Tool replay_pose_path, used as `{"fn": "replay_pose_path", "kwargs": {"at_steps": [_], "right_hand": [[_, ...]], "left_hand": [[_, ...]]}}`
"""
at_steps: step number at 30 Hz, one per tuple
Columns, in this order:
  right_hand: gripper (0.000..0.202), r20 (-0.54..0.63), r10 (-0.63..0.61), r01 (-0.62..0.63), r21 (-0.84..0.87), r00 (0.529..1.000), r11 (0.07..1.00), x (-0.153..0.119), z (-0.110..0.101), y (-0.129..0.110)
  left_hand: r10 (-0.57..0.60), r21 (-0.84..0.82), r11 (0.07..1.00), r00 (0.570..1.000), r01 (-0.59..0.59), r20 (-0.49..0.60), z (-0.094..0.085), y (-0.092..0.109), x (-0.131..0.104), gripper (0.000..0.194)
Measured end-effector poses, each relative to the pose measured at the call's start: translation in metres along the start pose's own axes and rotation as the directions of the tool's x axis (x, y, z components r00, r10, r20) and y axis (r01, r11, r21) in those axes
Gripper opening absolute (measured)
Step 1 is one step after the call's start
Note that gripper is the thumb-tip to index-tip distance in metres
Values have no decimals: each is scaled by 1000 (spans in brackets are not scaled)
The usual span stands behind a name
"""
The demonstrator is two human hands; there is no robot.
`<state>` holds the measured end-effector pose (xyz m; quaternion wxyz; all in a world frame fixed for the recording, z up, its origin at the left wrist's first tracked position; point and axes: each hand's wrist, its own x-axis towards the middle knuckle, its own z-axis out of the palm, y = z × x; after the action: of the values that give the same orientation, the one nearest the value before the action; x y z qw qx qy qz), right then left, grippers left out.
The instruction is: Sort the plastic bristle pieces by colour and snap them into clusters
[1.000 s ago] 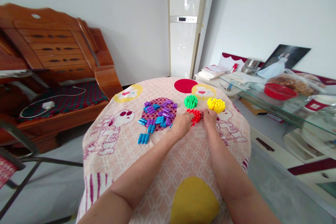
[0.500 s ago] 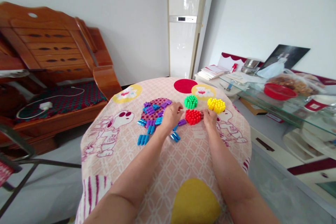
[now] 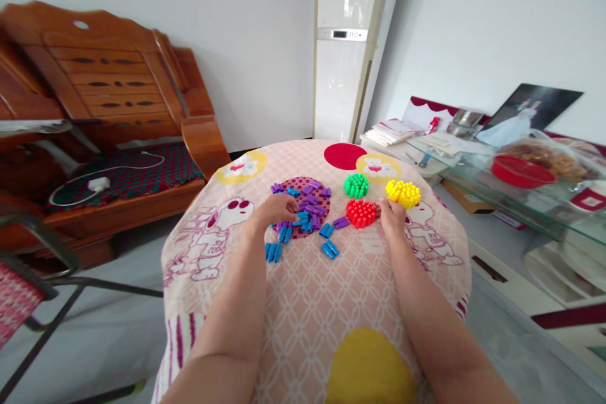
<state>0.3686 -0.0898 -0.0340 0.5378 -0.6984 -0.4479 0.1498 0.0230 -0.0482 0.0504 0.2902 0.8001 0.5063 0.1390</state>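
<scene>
My left hand (image 3: 275, 209) hovers over the left side of the loose pieces, thumb and fingers bent and apart, with the tips close to a blue plastic piece (image 3: 302, 219). Purple plastic pieces (image 3: 312, 201) lie jumbled with blue ones around it, shaped like short joined tubes. My right hand (image 3: 391, 216) is closed at the right edge of a tight cluster of red plastic pieces (image 3: 360, 213), its fingertips against them. Behind stands a green cluster (image 3: 356, 185). A yellow cluster (image 3: 402, 193) sits just beyond the right hand.
A patterned cloth covers the round table (image 3: 322, 309). On the left is a wooden bench (image 3: 118, 101) with a white charger (image 3: 98, 185). To the right, a glass shelf (image 3: 468, 170) carries a red bowl (image 3: 521, 172) and papers. A tall white cabinet unit (image 3: 338, 82) stands behind.
My left hand has moved left across the loose pieces, uncovering purple and blue ones. My right hand stays by the red cluster. The view has shifted slightly left.
</scene>
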Motion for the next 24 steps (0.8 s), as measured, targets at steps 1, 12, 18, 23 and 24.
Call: {"fn": "replay_pose_path", "kwargs": {"at_steps": [1,12,18,23,24], "right_hand": [[45,5,13,-13,13,1000,1000,0,0,0],[48,0,19,-19,42,1000,999,-5,-2,-2],[49,18,36,-36,43,999,998,-3,-4,1],[50,24,50,-51,31,998,998,1,-3,8],[50,31,56,-57,36,998,998,1,-3,9]], "left_hand": [[3,19,1000,1000,-3,6,2,1,2,25],[-62,-307,952,983,5,-175,-12,-25,-5,23],[-416,-554,832,649,-12,-638,-10,-58,6,33],[-513,-652,758,631,16,-582,-3,-66,12,26],[-504,-615,786,632,53,-589,-1,-66,13,25]]}}
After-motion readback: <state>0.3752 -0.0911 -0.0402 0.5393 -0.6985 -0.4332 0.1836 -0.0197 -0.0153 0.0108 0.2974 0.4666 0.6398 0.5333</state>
